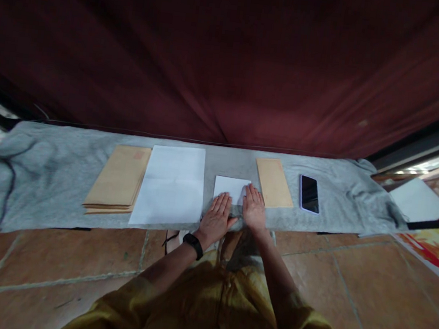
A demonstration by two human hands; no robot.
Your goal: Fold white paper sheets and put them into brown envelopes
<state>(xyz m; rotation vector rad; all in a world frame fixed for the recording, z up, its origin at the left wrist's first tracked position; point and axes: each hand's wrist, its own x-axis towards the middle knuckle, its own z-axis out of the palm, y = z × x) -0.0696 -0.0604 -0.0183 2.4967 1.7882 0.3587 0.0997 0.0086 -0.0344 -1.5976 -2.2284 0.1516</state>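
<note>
A small folded white paper lies in the middle of the cloth-covered surface. My left hand presses flat on its lower left part, fingers stretched out, with a black band on the wrist. On its right end rests my right hand, also flat with fingers extended. Just right of that hand lies a single brown envelope. Left of my hands is a stack of larger white paper sheets, a faint crease across the top one. Beside it sits a pile of brown envelopes.
A phone with a pale purple case lies to the right. Grey cloth covers the narrow surface. A dark red curtain hangs behind it. Tiled floor shows below, and a colourful printed package is at far right.
</note>
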